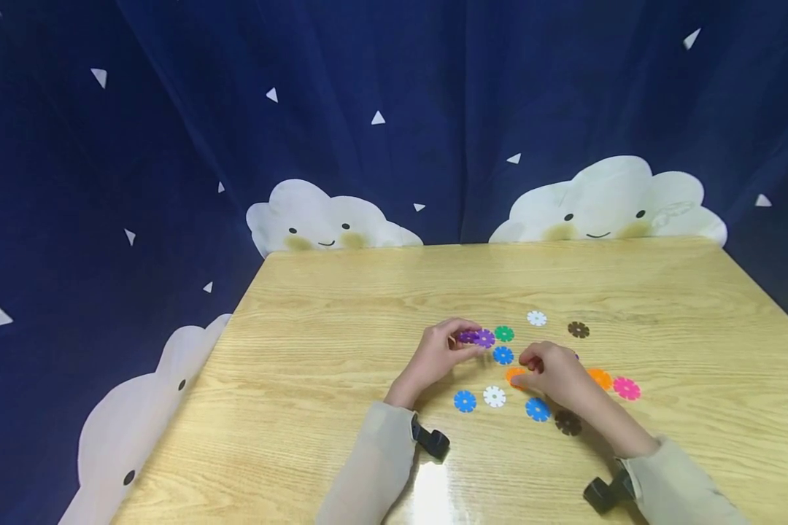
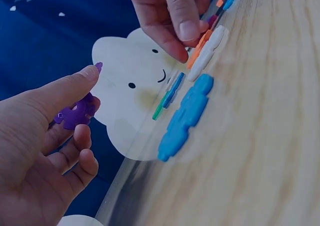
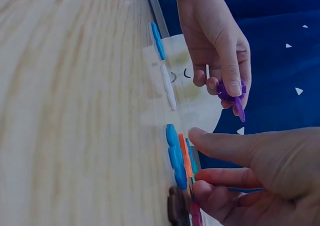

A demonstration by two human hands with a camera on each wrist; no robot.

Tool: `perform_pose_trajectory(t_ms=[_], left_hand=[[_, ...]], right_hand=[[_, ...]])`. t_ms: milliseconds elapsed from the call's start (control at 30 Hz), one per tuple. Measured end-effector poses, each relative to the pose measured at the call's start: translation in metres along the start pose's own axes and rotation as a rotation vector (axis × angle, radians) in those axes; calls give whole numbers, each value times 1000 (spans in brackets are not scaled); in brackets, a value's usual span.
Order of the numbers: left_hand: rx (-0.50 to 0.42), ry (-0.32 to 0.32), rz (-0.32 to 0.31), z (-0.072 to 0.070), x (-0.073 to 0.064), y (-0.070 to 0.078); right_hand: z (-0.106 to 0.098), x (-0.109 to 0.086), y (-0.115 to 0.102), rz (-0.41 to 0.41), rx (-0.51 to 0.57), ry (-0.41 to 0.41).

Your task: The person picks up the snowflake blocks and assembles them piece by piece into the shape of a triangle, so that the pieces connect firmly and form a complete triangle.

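Two purple notched plastic discs (image 1: 485, 338), joined at an angle, are pinched between the thumb and fingers of my left hand (image 1: 438, 353), raised above the table. The left wrist view shows one purple disc (image 2: 75, 115) partly covered by the thumb. My right hand (image 1: 557, 370) hovers low over an orange disc (image 1: 514, 375), its thumb overlapping it in the head view. In the right wrist view a gap shows between that thumb and the fingers, with nothing held. A green disc (image 1: 504, 334) and a blue disc (image 1: 503, 355) lie between the hands.
Nearer me on the wooden table (image 1: 289, 408) lie a white disc (image 1: 495, 397), two blue ones and a dark brown disc (image 1: 568, 423). Right of the right hand are another orange disc (image 1: 600, 378) and a pink disc (image 1: 627, 388). Farther back are white and brown discs. A blue curtain (image 1: 394, 65) hangs behind.
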State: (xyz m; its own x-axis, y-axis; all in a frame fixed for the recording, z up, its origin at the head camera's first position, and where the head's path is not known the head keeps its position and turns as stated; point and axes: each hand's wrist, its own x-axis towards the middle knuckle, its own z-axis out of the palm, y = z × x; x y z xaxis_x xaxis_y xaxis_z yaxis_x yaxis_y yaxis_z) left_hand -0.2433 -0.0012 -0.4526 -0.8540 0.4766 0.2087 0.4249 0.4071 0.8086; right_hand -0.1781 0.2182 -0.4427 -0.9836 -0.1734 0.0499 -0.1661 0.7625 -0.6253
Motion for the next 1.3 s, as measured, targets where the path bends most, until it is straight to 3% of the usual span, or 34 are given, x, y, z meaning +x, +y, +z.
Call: perform_pose_trajectory(t_ms=[200, 400, 600, 1033, 1300], left_hand=[[18, 0, 18, 0, 1, 0], [28, -7, 21, 0, 1, 0], [22, -13, 18, 1, 1, -1], [-6, -17, -6, 1, 0, 0], [-15, -20, -2, 2, 0, 0]], right_hand=[[1, 2, 0, -38, -15, -28], [1, 2, 1, -25, 15, -11], [-2, 2, 3, -24, 41, 92], [-3, 6, 4, -97, 208, 294], [0, 6, 2, -135, 230, 324]])
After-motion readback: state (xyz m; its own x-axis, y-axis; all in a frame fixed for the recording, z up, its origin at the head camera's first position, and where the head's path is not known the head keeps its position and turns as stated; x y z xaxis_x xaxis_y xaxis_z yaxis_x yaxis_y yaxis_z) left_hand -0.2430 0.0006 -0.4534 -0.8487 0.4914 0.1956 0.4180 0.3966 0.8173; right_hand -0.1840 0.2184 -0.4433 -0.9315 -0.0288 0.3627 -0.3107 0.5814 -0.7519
